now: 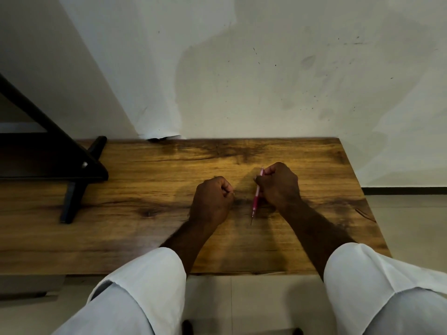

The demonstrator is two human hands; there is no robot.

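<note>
Left hand fisted, resting; right hand — clenched

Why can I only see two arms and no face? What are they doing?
There is no machine here, just a person. The camera sits on their head and looks forward and down, so you see what they see: their own arms in white sleeves, reaching away from you.

The brown board is a wooden table, pushed against a white wall. A black stand sits on its left side.

The right hand holds a pink pen, with its thin tip pointing back toward the person. The left hand is curled into a fist beside it, and I can see nothing in it. Both hands are out over the middle of the table.
</note>
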